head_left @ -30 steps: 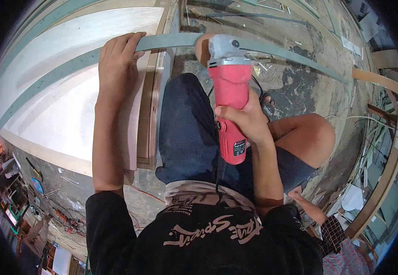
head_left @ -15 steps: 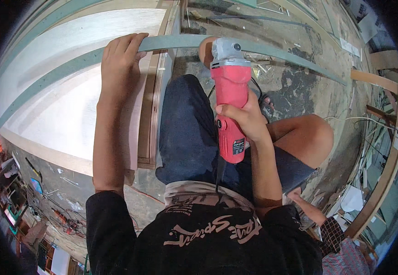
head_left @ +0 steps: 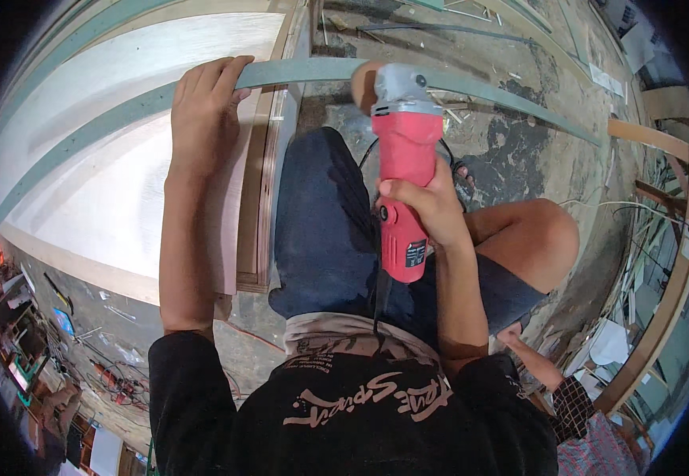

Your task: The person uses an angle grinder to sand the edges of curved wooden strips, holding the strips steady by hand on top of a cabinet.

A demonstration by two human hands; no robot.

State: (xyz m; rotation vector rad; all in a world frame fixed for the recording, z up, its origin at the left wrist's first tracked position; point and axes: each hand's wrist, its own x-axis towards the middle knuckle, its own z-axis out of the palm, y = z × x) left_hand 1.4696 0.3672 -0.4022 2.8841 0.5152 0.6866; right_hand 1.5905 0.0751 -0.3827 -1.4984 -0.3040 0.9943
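My right hand [head_left: 430, 205] is wrapped round the red body of an angle grinder [head_left: 408, 155]. The tool's grey metal head points away from me, and a brown disc [head_left: 367, 86] on its left side is at a long grey-green strip [head_left: 305, 71]; whether they touch I cannot tell. Closed over that strip is my left hand [head_left: 208, 107], left of the grinder, its fingers over the far edge. The strip runs across a pale board [head_left: 107, 190] at the left and out over the floor to the right. A dark cord drops from the grinder's near end.
A wooden-edged panel side [head_left: 259, 190] stands beside my left knee. Offcuts and scraps [head_left: 638, 301] lie at the right near a curved-looking wooden frame [head_left: 677, 293]. Another person's arm [head_left: 535, 361] shows at the lower right. Tools and cables [head_left: 114, 381] clutter the lower left floor.
The grinder and my right hand have shifted slightly to the right, its head most of all. My left hand stays on the strip, almost unmoved.
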